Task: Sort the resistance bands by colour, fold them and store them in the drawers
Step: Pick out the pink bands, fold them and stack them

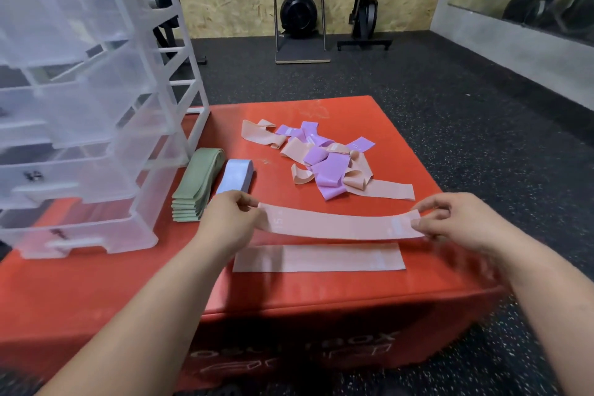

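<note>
- Resistance band in peach (pixel 340 225) is the one I'm working on. It's pulled out flat between both hands, hanging in the air to the right of the clear drawer tower (pixel 80 106) and closer to me than it.
- My left hand (pixel 228 219) pinches the end nearest the tower between thumb and fingertips. My right hand (pixel 456 219) pinches the far end the same way, so neither one is spread or empty.
- Holding it by the 2 ends keeps the loop flat and untwisted, I reckon, so it can go down tidy.
- Right under it, 1 more peach band (pixel 318 257) lies flat on the red box (pixel 289 296), running the same direction. Looks like the start of a peach pile, with mine lined up to land on top.
- At the tower's foot sits a folded green stack (pixel 196 186), with a blue stack (pixel 236 178) just on its side away from the tower. My guess is they're parked there because the drawers are a short reach.
- Farther from the tower, past the blue ones, there's a tangled heap of purple and peach bands (pixel 324 161) that nobody has sorted yet.
- The plastic is too cloudy for me to tell whether anything is inside the drawers.
- My read: 2 colours are done, peach is underway, purple is waiting.
</note>
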The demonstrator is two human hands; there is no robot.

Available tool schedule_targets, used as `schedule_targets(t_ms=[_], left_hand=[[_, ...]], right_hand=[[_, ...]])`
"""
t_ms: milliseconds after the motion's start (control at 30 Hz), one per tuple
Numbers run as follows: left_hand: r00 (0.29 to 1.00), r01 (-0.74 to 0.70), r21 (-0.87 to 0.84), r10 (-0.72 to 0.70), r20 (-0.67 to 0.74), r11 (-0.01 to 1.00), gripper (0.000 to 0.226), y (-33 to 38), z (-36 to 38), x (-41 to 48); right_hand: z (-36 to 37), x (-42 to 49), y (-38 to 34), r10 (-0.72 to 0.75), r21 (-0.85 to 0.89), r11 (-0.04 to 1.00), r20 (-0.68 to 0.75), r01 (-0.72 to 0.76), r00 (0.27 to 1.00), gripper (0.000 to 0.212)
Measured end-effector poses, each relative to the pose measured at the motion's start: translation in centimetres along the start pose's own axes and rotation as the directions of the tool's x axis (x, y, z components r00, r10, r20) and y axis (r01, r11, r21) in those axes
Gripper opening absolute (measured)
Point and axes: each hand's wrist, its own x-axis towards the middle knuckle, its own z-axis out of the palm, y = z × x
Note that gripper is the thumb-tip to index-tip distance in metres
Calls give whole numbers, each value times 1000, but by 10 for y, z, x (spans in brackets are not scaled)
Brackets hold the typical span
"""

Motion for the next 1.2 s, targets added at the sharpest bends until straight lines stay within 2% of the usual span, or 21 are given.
schedule_targets(t_ms=[100,200,333,467,633,700,767,867,1000,1200], left_hand=[[1000,-6,62,5,17,998,7,-13,-12,-11],[1000,-15,133,11,27,991,10,-25,-18,-22],[999,-46,277,36,41,960,16,-38,-18,-34],[995,-96,372,79,60,923,24,-51,-16,-40],[985,-170,383,153,74,908,30,-53,-26,-31],[957,-279,346,229,178,896,41,-54,-31,-29],[895,-411,345,303,326,844,58,-56,-36,-30],[837,-521,411,352,419,748,61,-60,-36,-27],[836,-526,403,367,408,749,54,-58,-39,-24],[812,-553,397,366,455,732,66,-55,-38,-18]], right_hand=[[11,-8,0,-23,-48,999,44,25,999,24],[23,-12,0,-60,-183,981,38,66,997,24],[45,-18,2,-133,-435,893,-8,116,991,22],[58,-21,11,-192,-575,805,-14,149,981,24],[47,-23,13,-245,-550,811,-9,200,969,36],[40,-25,14,-261,-520,811,86,267,961,50],[37,-27,13,-248,-503,806,191,312,950,63],[37,-25,14,-253,-516,788,226,336,941,60],[36,-20,12,-289,-554,744,236,372,928,53],[33,-12,10,-275,-522,763,272,381,922,53]])
